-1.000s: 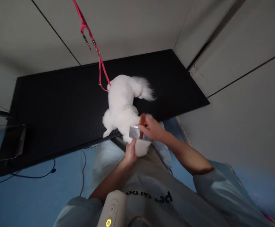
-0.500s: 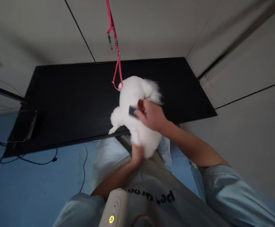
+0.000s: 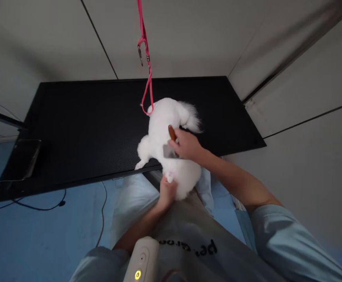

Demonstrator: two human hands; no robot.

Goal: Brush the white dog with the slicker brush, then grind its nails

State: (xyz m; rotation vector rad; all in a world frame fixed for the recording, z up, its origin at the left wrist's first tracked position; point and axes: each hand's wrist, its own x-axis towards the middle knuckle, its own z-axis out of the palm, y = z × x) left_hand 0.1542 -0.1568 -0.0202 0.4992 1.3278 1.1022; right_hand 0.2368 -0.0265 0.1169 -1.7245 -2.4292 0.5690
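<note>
A white fluffy dog (image 3: 162,117) lies along the black table top, its bushy tail at the far right and its large rounded head end hanging toward my apron. My right hand (image 3: 187,145) is closed round a slicker brush (image 3: 172,133) with a brown wooden handle. The brush's flat grey head lies at the fur behind the dog's head end. Low on that end, my left hand (image 3: 168,191) is closed on the dog beside a small pinkish-white tuft. Its fingertips are partly hidden in the fur. One front leg stretches left toward the near table edge.
A pink grooming loop (image 3: 149,84) with a metal clip hangs down by the dog's far side. The black grooming table (image 3: 79,125) stands against pale walls. A clear tray (image 3: 31,158) sits at its left end, with cables below. A white device (image 3: 143,256) with a yellow light juts up at the bottom.
My right hand has turned the brush, bringing its head lower toward the dog's head end and the handle into view. My left hand has shifted slightly, and the view has tilted a little.
</note>
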